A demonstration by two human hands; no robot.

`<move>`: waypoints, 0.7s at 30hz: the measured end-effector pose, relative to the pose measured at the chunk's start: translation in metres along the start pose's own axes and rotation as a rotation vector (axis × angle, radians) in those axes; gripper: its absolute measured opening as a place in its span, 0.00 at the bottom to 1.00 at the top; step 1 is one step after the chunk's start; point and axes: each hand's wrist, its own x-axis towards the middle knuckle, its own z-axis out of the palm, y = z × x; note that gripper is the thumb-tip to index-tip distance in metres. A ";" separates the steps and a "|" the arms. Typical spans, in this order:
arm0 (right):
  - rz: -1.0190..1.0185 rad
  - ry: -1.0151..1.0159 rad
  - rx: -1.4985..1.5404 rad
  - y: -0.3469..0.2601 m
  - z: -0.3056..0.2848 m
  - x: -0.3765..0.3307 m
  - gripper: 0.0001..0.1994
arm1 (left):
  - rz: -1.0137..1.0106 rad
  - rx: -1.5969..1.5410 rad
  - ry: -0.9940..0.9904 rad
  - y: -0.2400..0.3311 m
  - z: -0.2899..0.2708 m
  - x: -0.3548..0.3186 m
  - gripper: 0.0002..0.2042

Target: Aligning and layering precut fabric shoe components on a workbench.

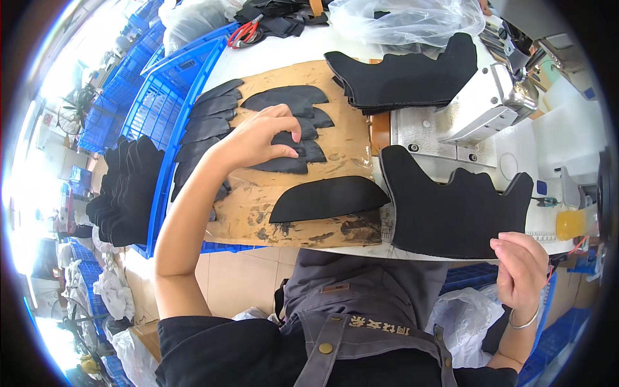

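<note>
My left hand (263, 137) hovers over or rests on overlapping dark, curved fabric pieces (284, 98) on a tan board (342, 151). Its thumb and forefinger are apart, with nothing seen between them. Nearer to me lies one black half-moon piece (329, 198), its right tip meeting a large black cut panel (454, 206) with a scalloped far edge. My right hand (521, 267) is by that panel's near right edge, fingers stretched and thumb apart. Whether its fingertips touch the panel I cannot tell.
A stack of similar black panels (406, 74) lies beyond, beside the white sewing machine (480, 106). More dark pieces (200, 132) overlap along the board's left side. A blue crate (151, 213), black wavy-edged pieces (129, 187), red-handled scissors (245, 32) and clear plastic bags (406, 22) stand around.
</note>
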 end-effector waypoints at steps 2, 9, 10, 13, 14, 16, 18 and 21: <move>0.001 0.006 0.006 -0.002 0.001 0.003 0.10 | 0.007 -0.025 0.007 -0.003 0.001 0.001 0.16; -0.050 -0.024 0.019 -0.006 0.001 0.015 0.12 | -0.219 -0.131 0.345 -0.042 -0.028 -0.020 0.09; -0.051 -0.041 0.013 -0.007 0.000 0.016 0.12 | -0.263 -0.127 0.367 -0.049 -0.033 -0.027 0.08; -0.063 -0.056 0.011 -0.010 -0.001 0.026 0.12 | -0.382 -0.093 0.284 -0.062 -0.032 -0.045 0.09; -0.070 -0.059 0.014 -0.010 0.000 0.029 0.12 | -0.382 -0.070 0.240 -0.064 -0.029 -0.050 0.10; -0.100 -0.054 0.041 -0.012 0.007 0.041 0.13 | -0.481 -0.047 0.243 -0.059 -0.019 -0.057 0.13; -0.126 -0.052 0.062 -0.014 0.013 0.051 0.14 | -0.523 0.003 0.241 -0.069 -0.009 -0.059 0.14; -0.169 -0.066 0.083 -0.018 0.021 0.060 0.16 | -0.654 -0.065 0.220 -0.068 -0.007 -0.059 0.16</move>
